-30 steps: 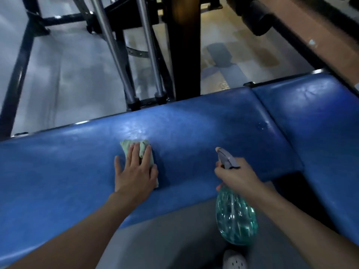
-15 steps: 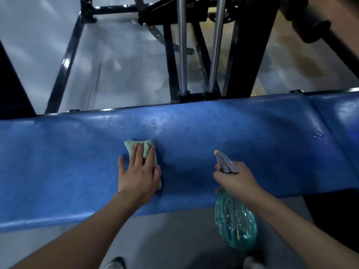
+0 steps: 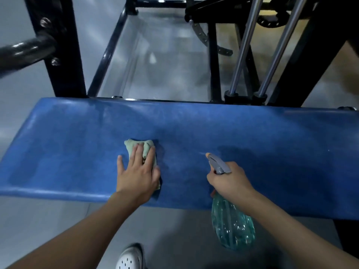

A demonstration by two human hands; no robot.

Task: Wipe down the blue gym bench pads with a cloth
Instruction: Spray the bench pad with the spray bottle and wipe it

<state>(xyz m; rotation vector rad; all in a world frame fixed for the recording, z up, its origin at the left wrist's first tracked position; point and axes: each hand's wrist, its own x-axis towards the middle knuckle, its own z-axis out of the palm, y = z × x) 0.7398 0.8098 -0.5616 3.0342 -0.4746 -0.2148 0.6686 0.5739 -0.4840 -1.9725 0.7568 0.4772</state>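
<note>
Blue vinyl bench pad (image 3: pixel 252 136) stretches pretty much the whole width of the shot, with a black metal frame (image 3: pixel 58 55) and two chrome rods (image 3: pixel 244 47) standing behind it over a grey floor (image 3: pixel 165 61). Left hand (image 3: pixel 138 175) is pressed flat on a folded pale green cloth (image 3: pixel 136 145) near the middle of the pad, fingers spread over it rather than clenched. Right hand (image 3: pixel 229 181) has its grip closed around the neck of a teal spray bottle (image 3: pixel 233 228) (grey nozzle pointing over the pad), bottle body hanging off the near edge. White perforated shoe (image 3: pixel 130 257) pokes in at the bottom.
</note>
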